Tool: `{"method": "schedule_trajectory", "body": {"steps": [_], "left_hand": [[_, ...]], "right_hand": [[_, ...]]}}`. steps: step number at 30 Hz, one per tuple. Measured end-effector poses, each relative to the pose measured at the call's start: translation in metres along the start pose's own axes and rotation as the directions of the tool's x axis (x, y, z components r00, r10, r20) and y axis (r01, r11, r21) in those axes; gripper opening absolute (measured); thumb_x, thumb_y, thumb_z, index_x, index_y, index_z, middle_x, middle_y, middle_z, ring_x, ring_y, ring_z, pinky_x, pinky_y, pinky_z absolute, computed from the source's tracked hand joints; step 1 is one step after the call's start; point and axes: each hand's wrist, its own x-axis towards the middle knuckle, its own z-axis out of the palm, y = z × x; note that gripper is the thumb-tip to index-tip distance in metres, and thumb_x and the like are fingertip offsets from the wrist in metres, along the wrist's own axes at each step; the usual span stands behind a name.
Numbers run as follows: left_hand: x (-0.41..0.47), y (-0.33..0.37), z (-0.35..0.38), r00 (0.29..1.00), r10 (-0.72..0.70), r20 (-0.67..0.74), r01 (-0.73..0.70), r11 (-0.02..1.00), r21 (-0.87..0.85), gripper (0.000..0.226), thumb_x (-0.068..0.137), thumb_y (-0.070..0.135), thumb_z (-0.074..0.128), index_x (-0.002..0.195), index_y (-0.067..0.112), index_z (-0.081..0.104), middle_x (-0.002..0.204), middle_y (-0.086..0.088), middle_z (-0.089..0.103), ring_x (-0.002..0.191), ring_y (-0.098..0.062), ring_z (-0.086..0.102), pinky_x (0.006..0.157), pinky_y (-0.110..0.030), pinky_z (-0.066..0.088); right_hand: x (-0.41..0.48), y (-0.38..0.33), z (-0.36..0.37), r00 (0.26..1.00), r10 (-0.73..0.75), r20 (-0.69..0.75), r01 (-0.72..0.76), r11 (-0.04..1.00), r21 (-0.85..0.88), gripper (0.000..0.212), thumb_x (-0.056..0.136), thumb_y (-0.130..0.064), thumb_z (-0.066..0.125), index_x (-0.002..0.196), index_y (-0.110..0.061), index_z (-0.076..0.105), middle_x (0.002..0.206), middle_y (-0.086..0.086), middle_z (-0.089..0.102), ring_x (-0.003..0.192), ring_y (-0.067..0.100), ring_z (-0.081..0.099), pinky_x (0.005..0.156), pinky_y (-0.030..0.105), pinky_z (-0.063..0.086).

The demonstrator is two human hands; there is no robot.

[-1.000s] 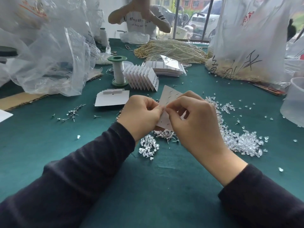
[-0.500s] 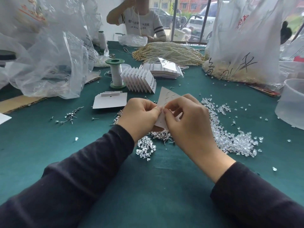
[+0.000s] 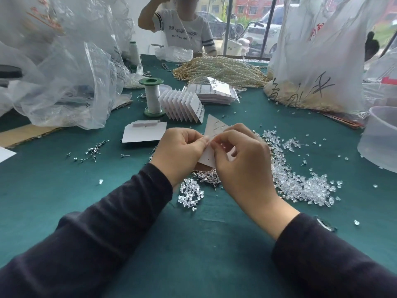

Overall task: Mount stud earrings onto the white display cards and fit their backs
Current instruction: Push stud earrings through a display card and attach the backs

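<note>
A white display card (image 3: 214, 127) stands tilted above the green table, with stud posts showing through its upper part. My left hand (image 3: 180, 151) pinches the card's left edge. My right hand (image 3: 240, 160) covers the card's lower right, fingertips pressed together at its edge; what they pinch is hidden. Beneath my hands lies a heap of silver stud earrings (image 3: 208, 176). Clear plastic earring backs (image 3: 300, 186) spread in a wide pile to the right, and a smaller clump (image 3: 190, 195) lies below my left wrist.
More blank cards (image 3: 144, 132) lie flat to the left, with a fanned row of cards (image 3: 182, 105) behind. A green-capped thread spool (image 3: 151, 95), loose studs (image 3: 92, 151), plastic bags (image 3: 64, 82), pearl strands (image 3: 219, 69) and a clear tub (image 3: 380, 138) surround them. Another person sits across.
My hands stay together on the card with only tiny finger shifts. The person opposite has raised an arm.
</note>
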Motion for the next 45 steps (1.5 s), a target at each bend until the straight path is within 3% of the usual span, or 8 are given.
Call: {"method": "schedule_trajectory", "body": {"steps": [7,9,11,13,16,23,27,45], "left_hand": [[0.009,0.009,-0.022,0.964,-0.11,0.243,0.141,0.983,-0.116,0.026,0.09,0.016,0.051,0.071,0.007,0.067,0.063,-0.007,0.068,0.054,-0.017,0.063,0.049,-0.026,0.054],[0.018,0.005,-0.036,0.997,-0.025,0.069,0.008,0.972,0.235,0.027,0.091,0.018,0.053,0.069,0.012,0.067,0.06,-0.001,0.067,0.05,-0.011,0.06,0.052,-0.025,0.05],[0.027,-0.003,-0.046,0.984,0.14,-0.106,-0.037,0.757,0.652,0.019,0.087,0.02,0.058,0.074,0.014,0.07,0.067,0.002,0.066,0.054,-0.007,0.054,0.064,-0.022,0.043],[0.028,-0.008,-0.049,0.989,0.123,-0.085,-0.008,0.608,0.794,0.014,0.084,0.022,0.062,0.089,0.015,0.073,0.08,0.0,0.066,0.067,-0.01,0.053,0.074,-0.019,0.037],[0.031,-0.012,-0.047,1.0,0.013,-0.014,0.004,0.569,0.823,0.017,0.084,0.02,0.061,0.096,0.014,0.072,0.095,-0.002,0.07,0.079,-0.011,0.052,0.077,-0.019,0.036],[0.033,-0.01,-0.05,0.999,0.01,-0.043,0.032,0.527,0.849,0.01,0.08,0.023,0.065,0.081,0.016,0.073,0.072,0.007,0.058,0.077,-0.011,0.052,0.073,-0.02,0.035],[0.034,-0.007,-0.055,0.998,-0.02,-0.059,0.061,0.503,0.862,0.007,0.077,0.026,0.07,0.079,0.019,0.072,0.073,0.008,0.057,0.082,-0.011,0.051,0.081,-0.02,0.037],[0.037,-0.012,-0.052,0.993,-0.072,-0.093,0.117,0.611,0.783,0.015,0.08,0.013,0.064,0.067,0.02,0.063,0.066,0.009,0.055,0.069,-0.008,0.05,0.07,-0.021,0.036]], "right_hand": [[0.006,0.003,-0.014,0.999,0.004,0.045,-0.009,0.994,0.11,0.004,0.079,-0.002,0.066,0.076,-0.005,0.067,0.076,0.002,0.061,0.065,0.003,0.051,0.065,0.006,0.038],[0.009,0.003,-0.019,1.0,0.024,0.004,-0.024,0.986,0.165,0.006,0.08,-0.002,0.066,0.079,-0.007,0.066,0.077,-0.001,0.061,0.07,0.005,0.053,0.068,0.007,0.041],[0.011,0.005,-0.023,0.996,0.09,-0.026,-0.082,0.97,0.23,0.008,0.082,-0.004,0.065,0.082,-0.012,0.064,0.078,-0.006,0.059,0.073,0.004,0.056,0.069,0.009,0.043],[0.014,0.008,-0.025,0.982,0.188,-0.028,-0.172,0.943,0.283,0.01,0.083,-0.008,0.065,0.081,-0.017,0.063,0.079,-0.009,0.06,0.071,0.001,0.056,0.067,0.01,0.045],[0.015,0.012,-0.025,0.944,0.329,0.014,-0.308,0.867,0.391,0.013,0.084,-0.012,0.065,0.076,-0.022,0.063,0.072,-0.009,0.06,0.064,0.0,0.054,0.062,0.011,0.043],[0.015,0.008,-0.029,0.859,0.476,0.187,-0.481,0.627,0.613,0.019,0.084,-0.011,0.064,0.069,-0.022,0.064,0.06,-0.014,0.061,0.065,0.007,0.056,0.067,0.024,0.052],[0.015,0.008,-0.03,0.82,0.499,0.282,-0.539,0.503,0.676,0.014,0.085,-0.009,0.063,0.072,-0.016,0.064,0.062,-0.008,0.063,0.062,0.007,0.059,0.06,0.02,0.049],[0.015,0.011,-0.027,0.732,0.52,0.44,-0.654,0.355,0.668,0.006,0.084,-0.011,0.062,0.078,-0.012,0.064,0.083,0.009,0.064,0.072,0.019,0.059,0.066,0.03,0.05]]}}
